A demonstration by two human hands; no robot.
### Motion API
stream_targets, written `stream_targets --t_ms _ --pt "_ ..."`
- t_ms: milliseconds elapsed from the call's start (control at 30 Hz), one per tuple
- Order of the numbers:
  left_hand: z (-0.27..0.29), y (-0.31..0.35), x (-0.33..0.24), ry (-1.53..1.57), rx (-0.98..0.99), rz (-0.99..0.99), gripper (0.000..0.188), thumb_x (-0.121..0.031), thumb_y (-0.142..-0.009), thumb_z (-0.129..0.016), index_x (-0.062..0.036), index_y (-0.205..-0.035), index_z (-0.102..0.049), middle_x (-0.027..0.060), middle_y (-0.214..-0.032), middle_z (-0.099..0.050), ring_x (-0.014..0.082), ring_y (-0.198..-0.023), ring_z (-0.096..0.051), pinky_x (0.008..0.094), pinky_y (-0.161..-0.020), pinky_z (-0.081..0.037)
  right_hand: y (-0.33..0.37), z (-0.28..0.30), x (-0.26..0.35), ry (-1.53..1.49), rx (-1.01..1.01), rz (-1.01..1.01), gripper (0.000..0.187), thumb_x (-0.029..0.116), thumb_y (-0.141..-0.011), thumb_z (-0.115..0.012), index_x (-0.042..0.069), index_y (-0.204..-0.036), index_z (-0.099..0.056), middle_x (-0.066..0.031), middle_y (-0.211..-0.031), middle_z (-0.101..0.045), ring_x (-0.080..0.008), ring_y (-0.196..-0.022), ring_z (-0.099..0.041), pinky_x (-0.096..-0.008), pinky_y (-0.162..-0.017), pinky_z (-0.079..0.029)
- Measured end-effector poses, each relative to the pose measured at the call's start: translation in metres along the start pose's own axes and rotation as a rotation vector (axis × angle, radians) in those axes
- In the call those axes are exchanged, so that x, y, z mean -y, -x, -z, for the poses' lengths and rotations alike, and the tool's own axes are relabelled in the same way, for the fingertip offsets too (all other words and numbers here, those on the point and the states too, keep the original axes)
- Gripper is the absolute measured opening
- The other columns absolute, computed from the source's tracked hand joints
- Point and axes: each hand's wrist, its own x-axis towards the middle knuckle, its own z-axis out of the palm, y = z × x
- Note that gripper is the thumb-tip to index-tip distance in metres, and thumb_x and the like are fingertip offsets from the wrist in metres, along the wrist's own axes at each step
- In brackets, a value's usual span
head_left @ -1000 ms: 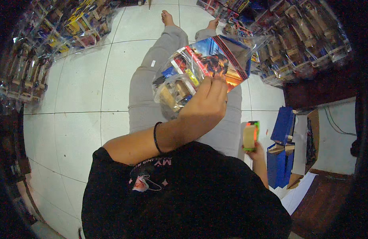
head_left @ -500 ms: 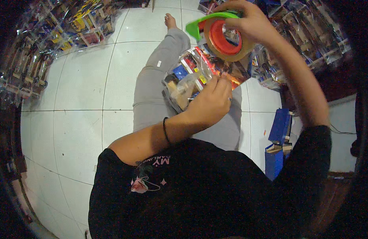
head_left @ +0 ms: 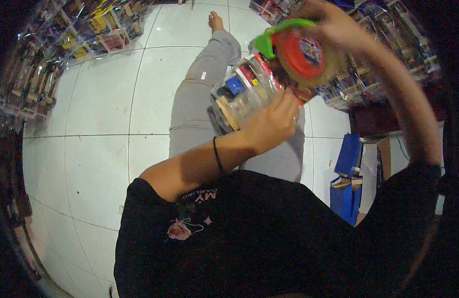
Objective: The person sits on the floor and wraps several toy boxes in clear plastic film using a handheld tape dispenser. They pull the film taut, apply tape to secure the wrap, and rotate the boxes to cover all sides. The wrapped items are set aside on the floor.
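My left hand is closed on the near right edge of a clear plastic package, its fingers pinching there. Inside the package are a blue piece, pale wooden-looking pieces and a printed card with red edging. It lies tilted over my lap. Above its far right end, my right hand is wrapped round a green tape dispenser carrying a wide roll of tape on a red hub. The dispenser and hand are smeared by motion. Whether a strip of tape joins the dispenser to the package I cannot tell.
Stacks of similar clear packages stand at the far left, and more packages are piled at the far right. Two blue boxes sit on the white tiled floor to my right. My legs in grey trousers stretch ahead.
My right hand has moved rightward and slightly down with the tape dispenser. The package and my left hand have shifted a little to the right.
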Motion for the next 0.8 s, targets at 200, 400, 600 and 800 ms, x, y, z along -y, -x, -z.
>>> stream_targets --t_ms 200,400,600,800 --pt "-0.004 -0.001 -0.008 0.151 0.025 0.023 0.023 -0.016 -0.076 -0.059 0.0037 -0.086 -0.063 0.0151 -0.095 -0.06 0.0292 -0.095 -0.057 0.0408 -0.092 -0.044 0.134 -0.046 0.013 -0.094 -0.438 0.029 0.043 0.017 -0.069 -0.072 0.002 -0.108 -0.066 -0.0151 -0.102 -0.057 -0.0266 -0.097 -0.058 -0.0347 -0.089 -0.045" --pt "-0.003 0.0 -0.011 0.065 -0.048 0.055 0.026 -0.019 -0.08 -0.06 0.0033 -0.094 -0.06 0.0123 -0.092 -0.058 0.0258 -0.091 -0.057 0.0359 -0.081 -0.048 0.201 -0.094 0.017 -0.163 -0.503 -0.082 0.05 0.014 -0.065 -0.07 0.006 -0.113 -0.065 -0.0175 -0.106 -0.055 -0.0314 -0.101 -0.056 -0.0392 -0.089 -0.044" --pt "-0.003 0.001 -0.003 0.233 -0.044 0.174 0.026 -0.018 -0.079 -0.06 -0.0011 -0.099 -0.056 0.0142 -0.1 -0.055 0.0279 -0.089 -0.054 0.0376 -0.075 -0.047 0.255 -0.135 0.024 -0.177 -0.529 -0.158 0.052 0.016 -0.064 -0.071 0.007 -0.114 -0.065 -0.0202 -0.105 -0.055 -0.0339 -0.1 -0.056 -0.0407 -0.088 -0.046" --pt "0.003 0.0 -0.004 0.197 -0.001 0.11 0.037 -0.012 -0.078 -0.053 -0.0019 -0.113 -0.053 0.0188 -0.119 -0.048 0.0326 -0.1 -0.049 0.0444 -0.088 -0.044 0.257 -0.155 0.027 -0.198 -0.455 -0.19 0.052 0.016 -0.066 -0.07 0.008 -0.117 -0.063 -0.0211 -0.108 -0.053 -0.0357 -0.098 -0.058 -0.041 -0.086 -0.049"
